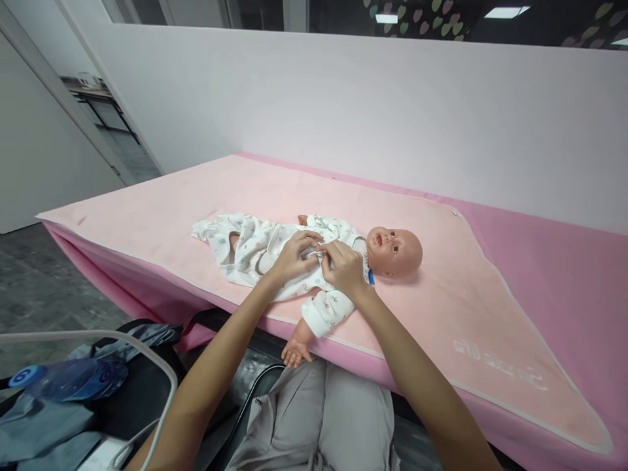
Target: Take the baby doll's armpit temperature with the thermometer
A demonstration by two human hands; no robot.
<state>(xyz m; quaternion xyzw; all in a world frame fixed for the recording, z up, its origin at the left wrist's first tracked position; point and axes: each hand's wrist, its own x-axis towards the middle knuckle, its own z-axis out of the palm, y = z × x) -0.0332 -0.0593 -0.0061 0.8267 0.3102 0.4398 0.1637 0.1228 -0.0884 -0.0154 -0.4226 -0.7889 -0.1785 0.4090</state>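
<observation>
Both arms (216, 373) are bare from the left hand (294, 256) and right hand (346, 267) to the lower edge. Light grey, creased trousers (324, 418) cover the lap.

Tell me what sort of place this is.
Probably an infant-care practice room, not a home: a baby doll lies on a pink towel over a long pink padded table, against a bare white partition with glass above.

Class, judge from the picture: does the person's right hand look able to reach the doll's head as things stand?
Probably yes. The right hand pinches the garment on the doll's chest, right beside the doll's head, with nothing between them.
</observation>
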